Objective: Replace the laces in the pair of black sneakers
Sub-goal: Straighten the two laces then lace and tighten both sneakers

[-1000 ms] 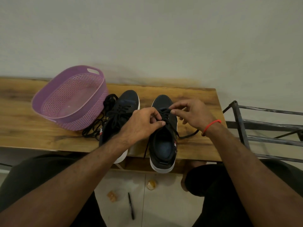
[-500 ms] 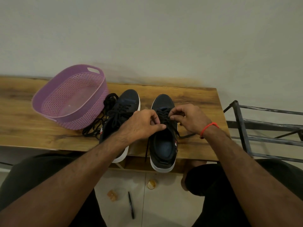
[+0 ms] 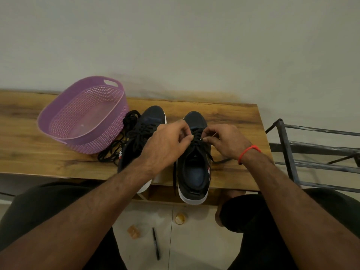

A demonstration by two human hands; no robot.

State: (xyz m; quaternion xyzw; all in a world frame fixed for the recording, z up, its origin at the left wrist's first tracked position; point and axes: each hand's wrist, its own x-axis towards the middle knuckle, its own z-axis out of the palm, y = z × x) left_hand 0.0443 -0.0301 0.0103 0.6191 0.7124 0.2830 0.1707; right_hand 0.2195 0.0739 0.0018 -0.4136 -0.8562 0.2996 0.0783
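Note:
Two black sneakers with white soles stand side by side on the wooden bench (image 3: 233, 117), toes away from me. The left sneaker (image 3: 148, 121) is laced. Over the right sneaker (image 3: 194, 172) my left hand (image 3: 167, 145) and my right hand (image 3: 228, 141) both pinch its black lace (image 3: 196, 137) near the upper eyelets, fingertips almost meeting. One lace end hangs over the bench's front edge; the other trails to the right under my wrist. A loose pile of black laces (image 3: 116, 147) lies left of the left sneaker.
A purple perforated basket (image 3: 64, 112) stands tilted on the bench at the left, against the lace pile. A dark metal rack (image 3: 292, 152) stands to the right of the bench. On the floor below lie a black pen (image 3: 155, 243) and small scraps.
My right hand has come down and leftward from its raised position to the lace crossing. My left hand has stayed on the lace over the shoe's tongue.

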